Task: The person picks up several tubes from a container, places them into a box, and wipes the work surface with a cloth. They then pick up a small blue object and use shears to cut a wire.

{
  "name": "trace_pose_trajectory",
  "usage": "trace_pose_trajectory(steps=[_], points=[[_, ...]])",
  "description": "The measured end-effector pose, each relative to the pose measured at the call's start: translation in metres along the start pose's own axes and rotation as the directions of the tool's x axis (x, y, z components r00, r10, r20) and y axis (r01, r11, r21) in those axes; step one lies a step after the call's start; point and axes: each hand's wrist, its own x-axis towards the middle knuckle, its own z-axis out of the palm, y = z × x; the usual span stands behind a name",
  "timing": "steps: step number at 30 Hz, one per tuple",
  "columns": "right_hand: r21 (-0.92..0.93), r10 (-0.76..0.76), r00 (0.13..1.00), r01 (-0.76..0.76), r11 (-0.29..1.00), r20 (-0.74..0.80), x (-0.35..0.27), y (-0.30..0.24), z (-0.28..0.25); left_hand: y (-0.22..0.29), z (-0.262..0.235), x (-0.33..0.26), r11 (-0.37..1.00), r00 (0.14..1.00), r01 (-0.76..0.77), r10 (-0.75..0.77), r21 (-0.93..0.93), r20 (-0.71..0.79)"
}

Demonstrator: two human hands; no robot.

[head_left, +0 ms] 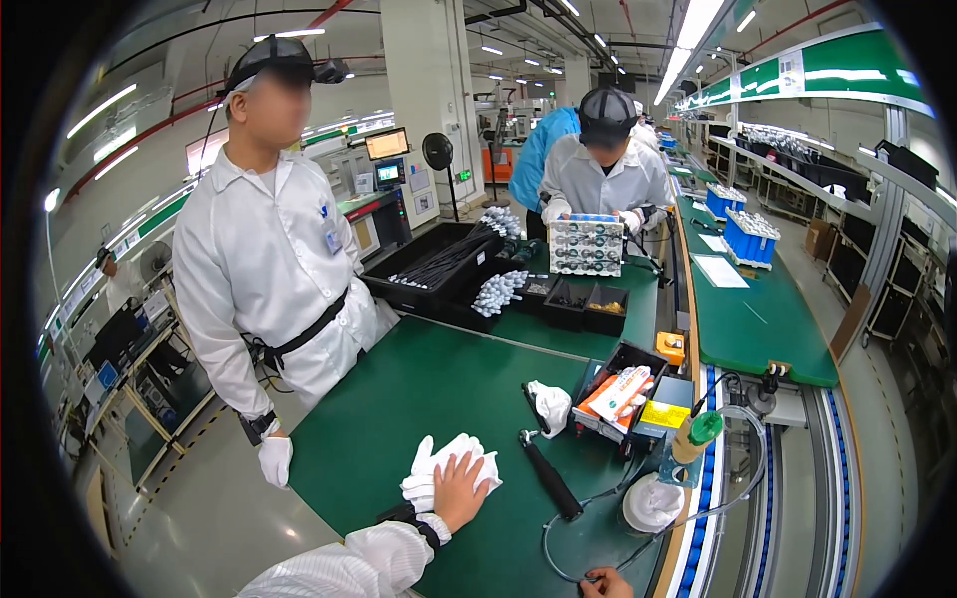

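My left hand, bare and with a dark band at the wrist, lies flat with fingers spread on white gloves on the green table. At the lower edge shows part of my right hand, also bare. Its fingers are curled beside a thin grey hose, and what they hold, if anything, is hidden. Between the hands and farther off lies a black-handled tool with a metal head. A crumpled white cloth or glove sits just beyond it.
Right of the tool stand a white round container, a green-capped bottle and a black bin with packets. A roller conveyor runs along the right. One person stands at the left; another handles a block of cylindrical cells.
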Motion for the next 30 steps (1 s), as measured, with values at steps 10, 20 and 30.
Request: trace_pose_trajectory(steps=[10,20,30], points=[[-0.003,0.006,1.0,-0.006,1.0,-0.002,0.0,-0.001,-0.001,0.002,-0.002,0.0,1.0,1.0,0.012,-0.012,-0.014,0.015],[-0.006,0.014,1.0,-0.014,1.0,0.002,0.001,0.006,0.003,0.001,-0.002,0.0,1.0,1.0,0.003,-0.003,-0.002,0.006],[0.001,0.017,1.0,-0.017,1.0,-0.008,0.001,0.005,0.003,0.0,0.0,0.0,1.0,1.0,0.0,0.0,-0.012,-0.001]])
